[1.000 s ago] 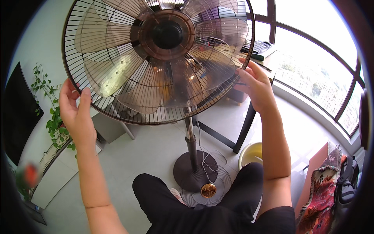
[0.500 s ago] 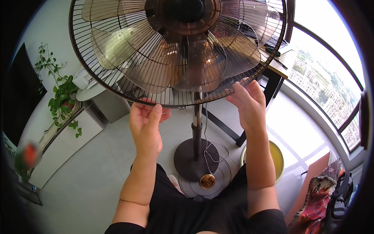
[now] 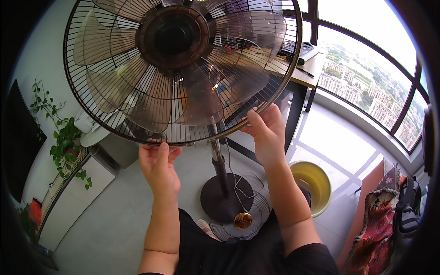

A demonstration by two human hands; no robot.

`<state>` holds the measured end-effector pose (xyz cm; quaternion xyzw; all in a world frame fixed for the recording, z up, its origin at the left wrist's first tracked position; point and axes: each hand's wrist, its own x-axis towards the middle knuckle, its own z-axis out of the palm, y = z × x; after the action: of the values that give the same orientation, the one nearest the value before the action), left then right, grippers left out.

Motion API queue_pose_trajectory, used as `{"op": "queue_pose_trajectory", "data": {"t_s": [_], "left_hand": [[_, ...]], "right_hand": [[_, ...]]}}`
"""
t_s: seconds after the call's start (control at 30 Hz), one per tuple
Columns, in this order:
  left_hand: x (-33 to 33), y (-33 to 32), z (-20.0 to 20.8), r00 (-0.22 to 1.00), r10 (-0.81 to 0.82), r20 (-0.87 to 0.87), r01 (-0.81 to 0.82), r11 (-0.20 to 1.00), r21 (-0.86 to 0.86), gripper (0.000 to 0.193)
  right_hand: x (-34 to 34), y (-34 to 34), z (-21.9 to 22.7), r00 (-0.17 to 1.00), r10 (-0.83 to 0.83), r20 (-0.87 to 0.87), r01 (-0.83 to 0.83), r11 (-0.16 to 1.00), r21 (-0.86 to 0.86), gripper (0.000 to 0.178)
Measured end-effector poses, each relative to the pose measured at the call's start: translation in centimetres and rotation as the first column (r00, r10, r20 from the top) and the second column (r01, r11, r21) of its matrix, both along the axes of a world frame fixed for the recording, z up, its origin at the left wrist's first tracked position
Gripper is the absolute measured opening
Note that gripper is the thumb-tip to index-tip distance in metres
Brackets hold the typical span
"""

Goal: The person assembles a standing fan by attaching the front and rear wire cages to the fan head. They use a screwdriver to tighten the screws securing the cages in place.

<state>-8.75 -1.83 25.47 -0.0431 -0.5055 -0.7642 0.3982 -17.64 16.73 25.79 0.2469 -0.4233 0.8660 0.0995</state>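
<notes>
A standing fan fills the upper part of the head view, its grey see-through blades (image 3: 107, 87) lying against a dark wire guard (image 3: 73, 98). My left hand (image 3: 159, 167) pinches the lower rim, thumb in front and fingertips partly behind the wires. Further right along the same rim, my right hand (image 3: 268, 137) also grips with thumb and fingers. Below, the fan's pole (image 3: 220, 169) rises from a round dark base (image 3: 215, 195). A loose wire front guard with a shiny gold centre disc (image 3: 243, 221) lies on the floor by my feet, a grey cord (image 3: 238, 190) beside it.
A yellow bucket (image 3: 323, 183) stands right of my right forearm. Behind the fan is a desk (image 3: 300, 75) with things on it, near large windows. At left are a low white cabinet (image 3: 75, 201) and a trailing plant (image 3: 66, 142). A patterned cloth (image 3: 373, 220) and black bag (image 3: 408, 211) lie at right.
The fan and both hands now appear further left and lower, with the whole view shifted and more of the hub showing. Both hands stay at the guard's rim; the right fingers have closed onto it.
</notes>
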Motion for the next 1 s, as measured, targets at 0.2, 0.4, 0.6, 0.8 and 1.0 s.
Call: {"op": "queue_pose_trajectory", "data": {"t_s": [0.2,0.4,0.6,0.8,1.0], "left_hand": [[0.4,1.0,0.0,0.999,0.019,-0.037,-0.018,1.0,0.023,0.014],[0.6,1.1,0.1,0.999,0.037,-0.031,-0.036,0.999,0.04,0.014],[0.7,0.8,-0.2,0.998,0.047,-0.032,-0.045,0.998,0.05,0.016],[0.7,0.5,-0.2,0.998,0.032,-0.047,-0.03,0.998,0.046,0.016],[0.3,0.6,-0.4,0.997,0.022,-0.072,-0.019,0.999,0.04,0.015]], "right_hand": [[0.6,-0.6,-0.2,0.995,-0.102,-0.017,0.101,0.993,-0.054,0.021],[0.2,-1.1,0.2,0.997,-0.064,0.043,0.067,0.994,-0.09,0.02],[1.4,-1.6,0.0,0.958,-0.279,-0.064,0.276,0.96,-0.049,0.02],[1.2,-1.6,0.2,0.976,-0.217,-0.005,0.216,0.974,-0.068,0.021],[0.9,-1.5,0.2,0.984,-0.173,0.039,0.175,0.982,-0.067,0.023]]}}
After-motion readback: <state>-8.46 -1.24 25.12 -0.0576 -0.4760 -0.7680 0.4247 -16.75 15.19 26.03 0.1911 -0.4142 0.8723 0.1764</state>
